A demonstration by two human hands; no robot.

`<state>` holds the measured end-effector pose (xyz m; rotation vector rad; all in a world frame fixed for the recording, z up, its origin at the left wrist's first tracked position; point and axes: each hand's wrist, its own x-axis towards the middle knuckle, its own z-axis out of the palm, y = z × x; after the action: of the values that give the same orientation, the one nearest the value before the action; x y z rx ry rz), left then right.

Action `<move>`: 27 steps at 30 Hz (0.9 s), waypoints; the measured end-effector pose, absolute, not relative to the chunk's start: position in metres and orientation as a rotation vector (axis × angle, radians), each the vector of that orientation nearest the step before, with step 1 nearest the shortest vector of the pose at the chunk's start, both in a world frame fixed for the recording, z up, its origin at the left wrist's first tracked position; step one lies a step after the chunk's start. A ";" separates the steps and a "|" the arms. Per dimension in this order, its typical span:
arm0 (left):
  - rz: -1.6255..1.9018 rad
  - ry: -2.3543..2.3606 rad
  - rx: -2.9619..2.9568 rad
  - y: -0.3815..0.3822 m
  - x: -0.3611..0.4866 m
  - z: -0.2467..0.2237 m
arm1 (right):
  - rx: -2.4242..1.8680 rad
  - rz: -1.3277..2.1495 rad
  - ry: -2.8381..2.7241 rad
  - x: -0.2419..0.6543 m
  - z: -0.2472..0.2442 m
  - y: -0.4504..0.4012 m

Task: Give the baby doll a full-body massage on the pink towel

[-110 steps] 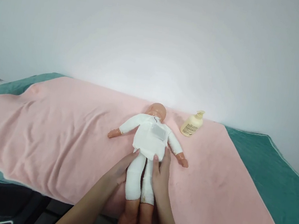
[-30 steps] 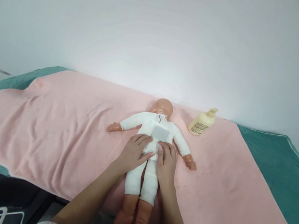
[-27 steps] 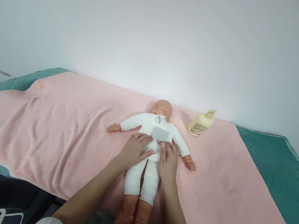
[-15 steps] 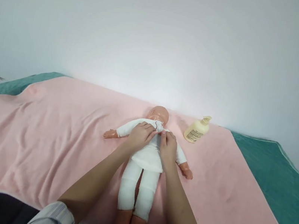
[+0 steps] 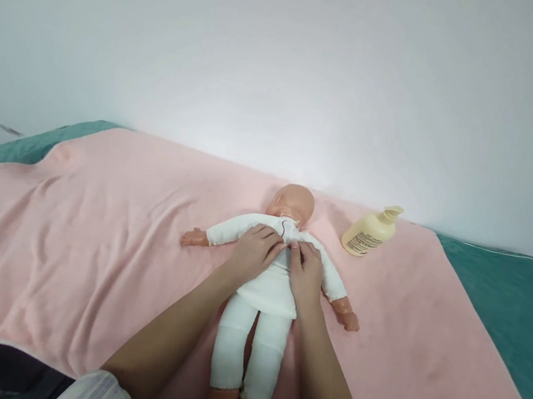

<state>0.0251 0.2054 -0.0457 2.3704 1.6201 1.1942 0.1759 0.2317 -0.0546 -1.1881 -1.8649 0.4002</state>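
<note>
A baby doll [image 5: 265,302] with a white cloth body, bare smooth head and brown plastic hands and feet lies stretched out in front of me, arms spread. On its upper torso, just below the neck, my left hand [image 5: 256,250] has curled fingers pinching the white cloth. Close beside it, my right hand [image 5: 306,270] pinches the same cloth between thumb and fingers. A thin dark red cord [image 5: 283,228] shows at the doll's neck, above my fingertips. My fingers partly hide the cloth they grip.
A cream pump bottle [image 5: 369,234] stands to the right of the doll's head. Beneath everything spreads a pink blanket [image 5: 106,221], wrinkled on the left, over a green sheet [image 5: 498,297]. A pale wall [image 5: 286,74] rises behind. Dark items lie at lower left.
Both hands have slid slightly down from the doll's neck onto its upper torso. The white bit of cloth held up at the neck is lowered. The view has shifted slightly.
</note>
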 end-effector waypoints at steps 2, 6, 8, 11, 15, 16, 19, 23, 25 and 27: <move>1.282 1.606 2.362 0.205 0.026 -0.047 | -1.141 0.374 -1.824 0.176 -0.055 0.228; 1.289 1.629 2.342 0.206 0.026 -0.050 | -1.088 0.401 -1.809 0.175 -0.055 0.227; 1.238 1.634 2.339 0.207 0.025 -0.051 | -1.094 0.432 -1.832 0.175 -0.056 0.229; 1.182 1.654 2.335 0.209 0.025 -0.052 | -1.136 0.444 -1.859 0.175 -0.057 0.232; 1.148 1.671 2.314 0.210 0.025 -0.053 | -1.154 0.437 -1.896 0.174 -0.057 0.235; 1.150 1.669 2.309 0.210 0.025 -0.053 | -1.149 0.435 -1.899 0.174 -0.057 0.234; 1.174 1.649 2.317 0.210 0.025 -0.053 | -1.119 0.430 -1.889 0.175 -0.057 0.233; 1.244 1.636 2.345 0.209 0.024 -0.054 | -1.070 0.405 -1.871 0.175 -0.058 0.231; 1.259 1.659 2.350 0.210 0.024 -0.055 | -1.069 0.393 -1.876 0.175 -0.059 0.230; 1.246 1.677 2.347 0.211 0.024 -0.056 | -1.085 0.392 -1.891 0.175 -0.060 0.231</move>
<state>0.0241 0.2106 -0.0563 2.3470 1.6767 1.2463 0.1748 0.2313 -0.0596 -1.0854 -1.8911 0.3921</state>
